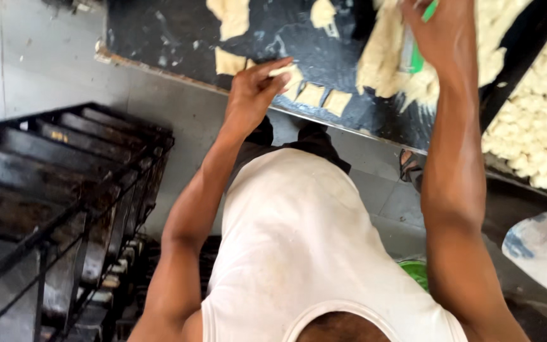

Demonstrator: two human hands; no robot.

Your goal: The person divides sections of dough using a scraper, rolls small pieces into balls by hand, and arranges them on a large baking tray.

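At twelve o'clock, our left hand (254,88) pinches one dough square (281,70) by the dark worktable (159,38)'s near edge; two more squares (324,98) lie at three o'clock. Our right hand (441,35) clamps a green-handled cutter (416,57) over rolled dough (381,57). Open floor (178,114) runs below the edge.
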